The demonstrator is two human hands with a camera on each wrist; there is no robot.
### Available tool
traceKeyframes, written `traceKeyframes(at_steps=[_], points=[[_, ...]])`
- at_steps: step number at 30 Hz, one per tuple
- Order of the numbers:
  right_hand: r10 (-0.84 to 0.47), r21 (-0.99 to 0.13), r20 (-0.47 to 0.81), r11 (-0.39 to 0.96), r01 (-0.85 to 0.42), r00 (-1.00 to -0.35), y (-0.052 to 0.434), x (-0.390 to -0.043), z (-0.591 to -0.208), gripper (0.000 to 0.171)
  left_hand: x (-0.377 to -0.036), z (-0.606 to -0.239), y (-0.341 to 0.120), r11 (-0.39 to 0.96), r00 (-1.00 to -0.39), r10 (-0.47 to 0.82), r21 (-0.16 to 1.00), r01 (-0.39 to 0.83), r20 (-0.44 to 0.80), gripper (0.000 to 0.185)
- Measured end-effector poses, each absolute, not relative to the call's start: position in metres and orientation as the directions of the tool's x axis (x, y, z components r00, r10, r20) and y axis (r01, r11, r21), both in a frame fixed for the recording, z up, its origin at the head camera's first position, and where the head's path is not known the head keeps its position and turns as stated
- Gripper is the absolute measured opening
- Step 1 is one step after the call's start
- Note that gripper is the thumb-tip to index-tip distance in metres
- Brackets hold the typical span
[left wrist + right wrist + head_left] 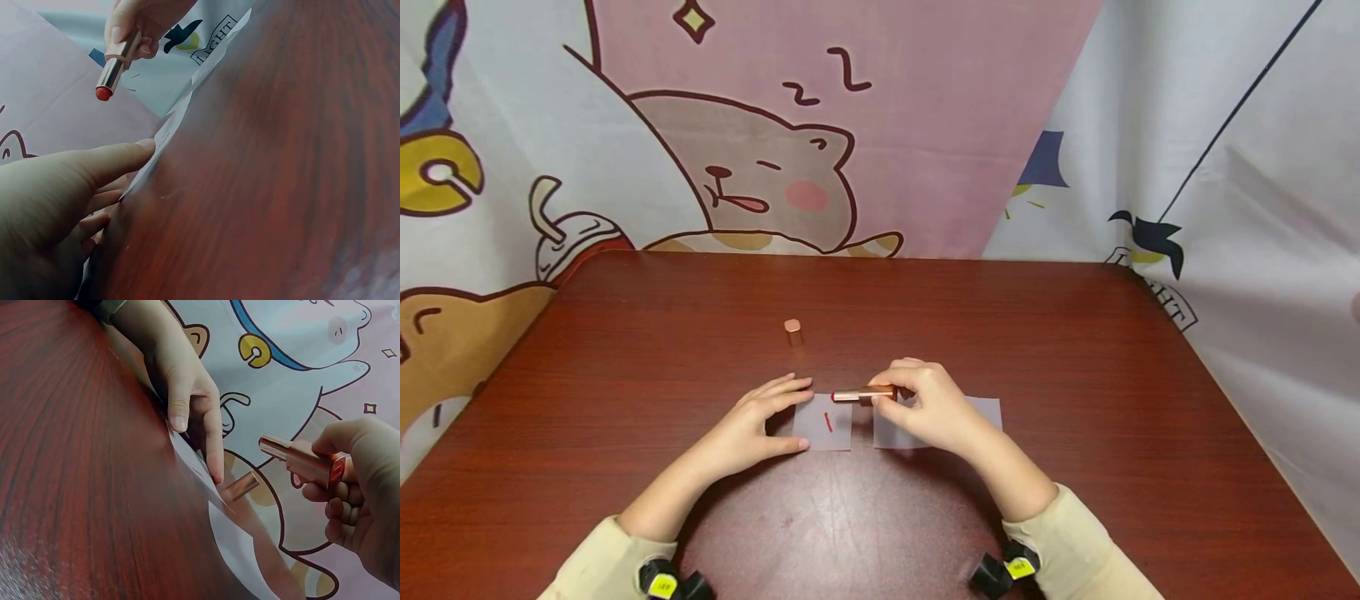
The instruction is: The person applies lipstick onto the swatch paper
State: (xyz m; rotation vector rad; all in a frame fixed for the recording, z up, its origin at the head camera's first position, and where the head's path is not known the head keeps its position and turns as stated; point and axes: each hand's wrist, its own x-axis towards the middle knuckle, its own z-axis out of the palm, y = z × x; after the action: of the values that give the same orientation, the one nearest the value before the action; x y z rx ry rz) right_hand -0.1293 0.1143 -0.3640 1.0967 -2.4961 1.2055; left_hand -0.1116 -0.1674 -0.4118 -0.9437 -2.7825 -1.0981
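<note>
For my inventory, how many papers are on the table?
2: the red-marked paper at the left hand, and the other paper, partly hidden by the right hand. Any underneath wouldn't show.

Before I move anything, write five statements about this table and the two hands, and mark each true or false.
1. The right hand holds a shiny gold-coloured lipstick tube with a red tip. True.
2. The left hand touches a pale four-sided paper bearing one red stroke. True.
3. The red tip is pressed against the paper. False: it is raised clear of it.
4. A small copper-coloured cap stands on the red-brown wood-grained table. True.
5. Only one paper lies there. False: a second pale paper lies to its right, across a gap.
</note>
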Motion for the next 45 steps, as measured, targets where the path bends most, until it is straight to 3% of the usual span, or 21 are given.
traceKeyframes(at_steps=[21,45], points=[[-0.450,-0.602,0.581,0.323,-0.730,-0.678,0.134,-0.121,-0.351,0.019,-0.113,-0.407,-0.153,0.538,-0.819,0.492,0.637,0.552,0.294,0.064],[-0.395,-0.582,0.597,0.385,-0.716,-0.698,0.168,-0.115,-0.372,0.020,-0.115,-0.406,-0.123,0.540,-0.813,0.513,0.632,0.556,0.277,0.068]])
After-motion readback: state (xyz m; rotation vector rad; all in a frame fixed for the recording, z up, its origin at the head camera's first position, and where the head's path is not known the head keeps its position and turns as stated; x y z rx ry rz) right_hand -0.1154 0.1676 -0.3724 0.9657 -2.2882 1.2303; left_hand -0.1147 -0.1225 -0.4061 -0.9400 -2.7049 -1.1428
